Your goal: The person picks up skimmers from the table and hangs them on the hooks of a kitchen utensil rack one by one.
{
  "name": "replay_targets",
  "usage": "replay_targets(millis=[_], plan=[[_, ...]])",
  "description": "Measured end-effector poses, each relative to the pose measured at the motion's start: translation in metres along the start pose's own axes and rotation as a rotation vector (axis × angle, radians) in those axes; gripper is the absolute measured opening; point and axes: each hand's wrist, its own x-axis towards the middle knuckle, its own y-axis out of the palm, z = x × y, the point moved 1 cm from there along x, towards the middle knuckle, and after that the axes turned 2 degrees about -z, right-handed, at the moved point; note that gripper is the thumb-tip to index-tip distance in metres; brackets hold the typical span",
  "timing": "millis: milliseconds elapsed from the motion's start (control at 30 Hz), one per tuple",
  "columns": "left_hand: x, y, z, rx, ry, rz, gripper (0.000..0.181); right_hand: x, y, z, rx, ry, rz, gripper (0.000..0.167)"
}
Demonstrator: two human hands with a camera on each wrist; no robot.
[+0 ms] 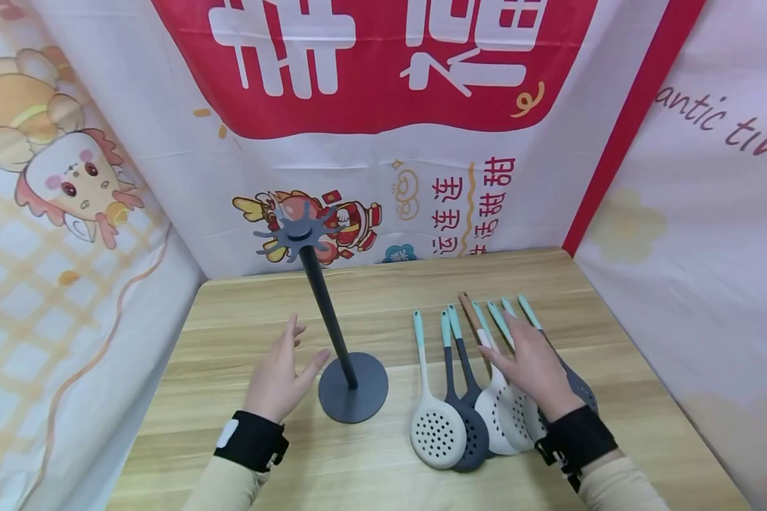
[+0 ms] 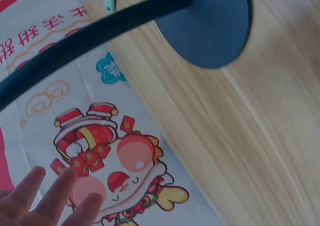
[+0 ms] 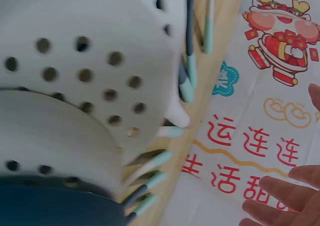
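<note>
From the head, the spoons (image 1: 495, 404) lie partly on each other, on the worktop's (image 1: 345, 468) right side; pulling one could drag others along. The tall stand (image 1: 325, 306), to their left, might tip if bumped. The left hand (image 1: 278, 380) is beside it; the right hand (image 1: 537, 365) is over the spoons. Left wrist: fingers (image 2: 57, 193) spread, holding nothing. Right wrist: fingers spread, empty too.

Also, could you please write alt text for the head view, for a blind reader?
A person's right hand is over a row of white and dark kitchen utensils, several perforated, on a wooden table. The left hand, open, is beside a dark stand with a pronged top.
</note>
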Motion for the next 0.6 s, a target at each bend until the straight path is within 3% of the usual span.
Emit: replay_targets(millis=[367,600], plan=[[-0.002,0.016,-0.015,-0.085,-0.002,0.013,0.092,-0.004,0.013,-0.002,0.014,0.064,0.058,0.096],[0.0,0.019,-0.021,-0.127,-0.005,0.025,0.091,-0.007,0.017,0.004,0.074,0.131,0.109,0.093]])
